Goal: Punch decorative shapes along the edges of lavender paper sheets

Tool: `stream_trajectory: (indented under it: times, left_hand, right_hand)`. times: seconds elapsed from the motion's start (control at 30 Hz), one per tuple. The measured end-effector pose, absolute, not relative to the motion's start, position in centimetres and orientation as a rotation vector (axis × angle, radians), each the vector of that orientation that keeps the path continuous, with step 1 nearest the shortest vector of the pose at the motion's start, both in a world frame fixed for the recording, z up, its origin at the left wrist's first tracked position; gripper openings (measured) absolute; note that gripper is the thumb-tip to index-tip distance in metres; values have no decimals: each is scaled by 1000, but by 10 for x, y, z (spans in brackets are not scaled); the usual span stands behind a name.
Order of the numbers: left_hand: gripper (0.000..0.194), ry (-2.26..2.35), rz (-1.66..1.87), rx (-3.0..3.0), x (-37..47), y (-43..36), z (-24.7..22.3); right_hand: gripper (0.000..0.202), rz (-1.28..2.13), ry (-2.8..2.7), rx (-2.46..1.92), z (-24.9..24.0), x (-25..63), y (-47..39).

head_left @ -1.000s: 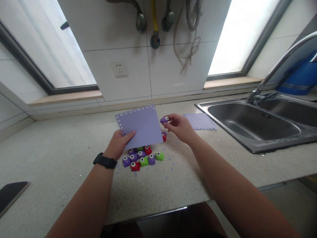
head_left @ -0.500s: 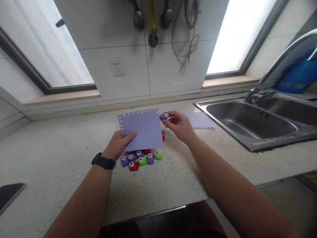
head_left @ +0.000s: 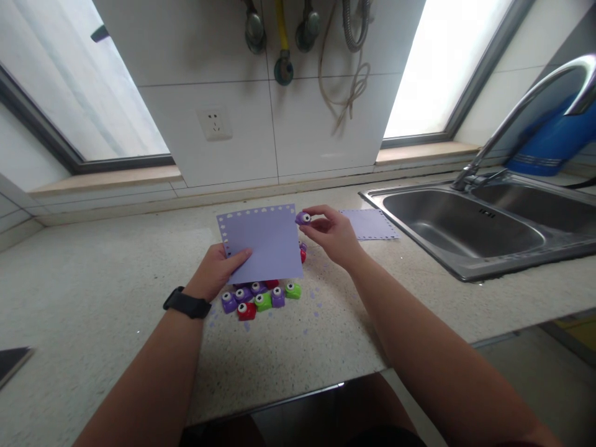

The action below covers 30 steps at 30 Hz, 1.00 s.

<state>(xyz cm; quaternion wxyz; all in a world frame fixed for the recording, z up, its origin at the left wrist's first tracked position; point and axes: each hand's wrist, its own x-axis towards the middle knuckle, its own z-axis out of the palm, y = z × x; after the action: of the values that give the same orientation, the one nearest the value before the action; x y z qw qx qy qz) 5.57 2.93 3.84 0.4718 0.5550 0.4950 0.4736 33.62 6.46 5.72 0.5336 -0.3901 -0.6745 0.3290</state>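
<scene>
My left hand (head_left: 224, 264) grips a purple sheet of paper (head_left: 265, 245) by its left edge, thumb on top. Small punched shapes run along the sheet's top and left edges. In my right hand (head_left: 333, 233) is a purple craft punch (head_left: 303, 218) with a white round top, pinched between thumb and fingers at the sheet's upper right edge. Whether the paper lies inside its slot I cannot tell. Below the sheet, several more punches stand on the counter, among them a red punch (head_left: 246, 311) and a green punch (head_left: 293, 290); the sheet partly hides the group.
Another purple sheet with punched edges (head_left: 367, 225) lies on the counter (head_left: 139, 279) behind my right hand. Small purple paper bits are scattered near the punches. A steel sink (head_left: 459, 217) with a tall faucet (head_left: 512, 105) is at the right. A dark flat object (head_left: 13, 361) lies far left.
My right hand has brought the punch slightly closer to the sheet's right edge. The view has shifted a little; my left hand still holds the sheet.
</scene>
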Motion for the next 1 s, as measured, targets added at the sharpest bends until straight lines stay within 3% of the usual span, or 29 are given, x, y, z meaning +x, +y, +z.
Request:
stream_trajectory:
  times: [0.6, 1.0]
  left_hand:
    - [35, 1291, 1101, 1373, 58, 28, 43]
    - [45, 1241, 1074, 1372, 57, 28, 42]
  right_hand:
    - [30, 768, -1609, -736, 48, 333, 73]
    - [33, 930, -1596, -733, 52, 329, 70]
